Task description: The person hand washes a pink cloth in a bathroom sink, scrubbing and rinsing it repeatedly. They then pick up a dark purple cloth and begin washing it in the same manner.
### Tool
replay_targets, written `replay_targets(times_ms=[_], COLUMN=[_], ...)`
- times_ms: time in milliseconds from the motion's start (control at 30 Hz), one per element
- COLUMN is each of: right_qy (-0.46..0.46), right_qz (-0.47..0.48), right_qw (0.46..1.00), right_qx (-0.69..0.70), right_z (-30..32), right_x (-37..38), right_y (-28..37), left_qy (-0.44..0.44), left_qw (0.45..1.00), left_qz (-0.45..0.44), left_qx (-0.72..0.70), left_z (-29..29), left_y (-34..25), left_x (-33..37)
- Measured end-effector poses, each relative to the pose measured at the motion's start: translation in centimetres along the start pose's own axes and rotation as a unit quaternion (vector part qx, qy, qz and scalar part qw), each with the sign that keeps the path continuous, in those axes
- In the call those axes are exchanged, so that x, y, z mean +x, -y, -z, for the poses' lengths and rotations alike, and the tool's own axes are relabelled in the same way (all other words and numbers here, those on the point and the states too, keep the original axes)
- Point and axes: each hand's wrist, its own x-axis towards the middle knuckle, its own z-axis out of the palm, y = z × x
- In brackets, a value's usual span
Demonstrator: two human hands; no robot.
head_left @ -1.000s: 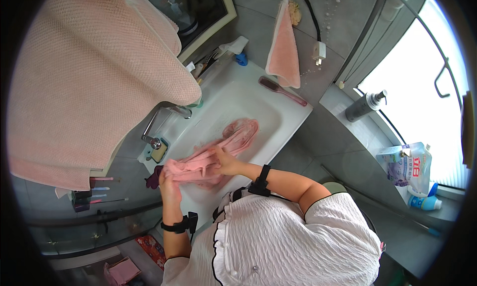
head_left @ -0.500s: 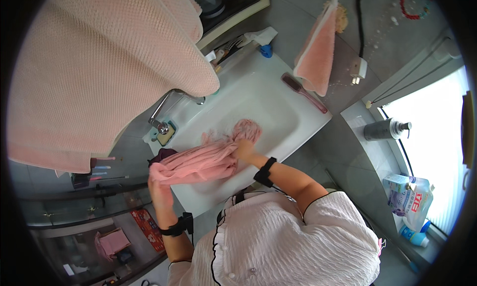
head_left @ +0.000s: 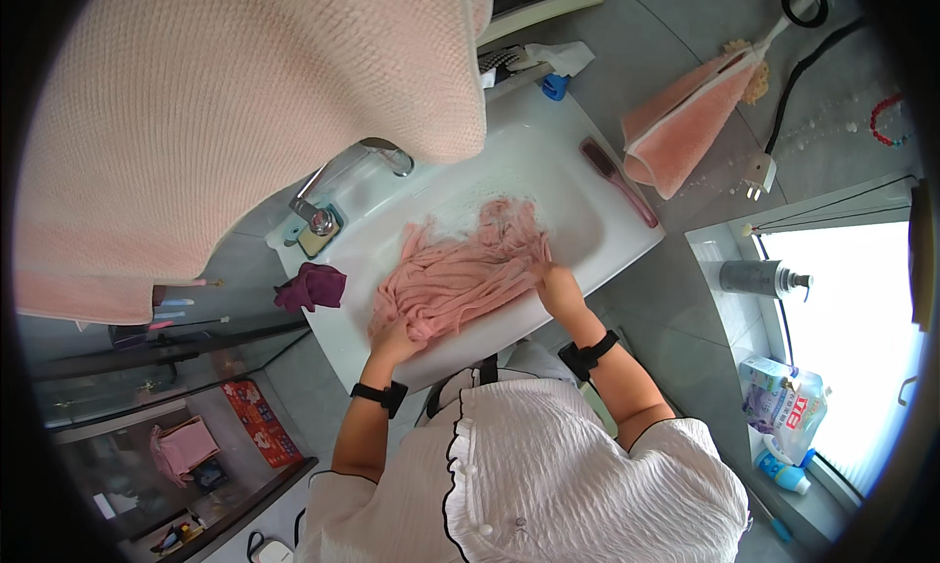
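Observation:
A wet pink cloth [head_left: 460,279] lies bunched in long folds in the white washbasin [head_left: 563,152], with some suds around its far end. At its near left end, my left hand [head_left: 394,343] is closed on the fabric. My right hand [head_left: 560,291] grips the cloth's right edge close to the basin's front rim, its fingertips partly hidden in the folds. A crumpled dark purple cloth [head_left: 313,287] rests on the basin's left rim, apart from both hands.
A chrome faucet [head_left: 318,211] and a soap dish [head_left: 321,235] sit at the basin's back left. A pink hairbrush [head_left: 619,183] lies along the right rim. A large pale pink towel [head_left: 264,103] hangs over the upper left. Bottles, including a grey pump bottle [head_left: 759,278], stand on the windowsill.
The pink cloth has come down from the left rim and now lies spread in the basin. My left hand has moved right and nearer, my right hand further right. The purple cloth is now uncovered.

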Motion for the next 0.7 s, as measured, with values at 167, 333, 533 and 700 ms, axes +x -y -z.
replay_targets(times_ms=[167,333,533,700], right_qy=[0.005,-0.060,0.199,0.084], right_qz=[0.014,0.031,-0.208,-0.336], right_qw=[1.000,0.954,0.938,0.758], right_qx=[-0.021,-0.293,0.191,0.552], right_z=[-2.4,-5.1,-9.4,-13.6], right_x=[-0.1,0.2,3.6,6.4], right_y=[-0.3,2.8,4.2,8.6], left_qy=[-0.044,0.077,0.092,0.063], left_qw=[0.988,0.991,0.910,0.863], left_qz=[-0.064,-0.105,-0.066,-0.318], left_qx=[-0.135,0.010,-0.398,-0.387], left_z=[-1.3,-5.6,-2.6,2.2], left_y=[-2.2,-2.5,-1.9,-1.9], left_x=[6.8,9.4,10.2,6.4])
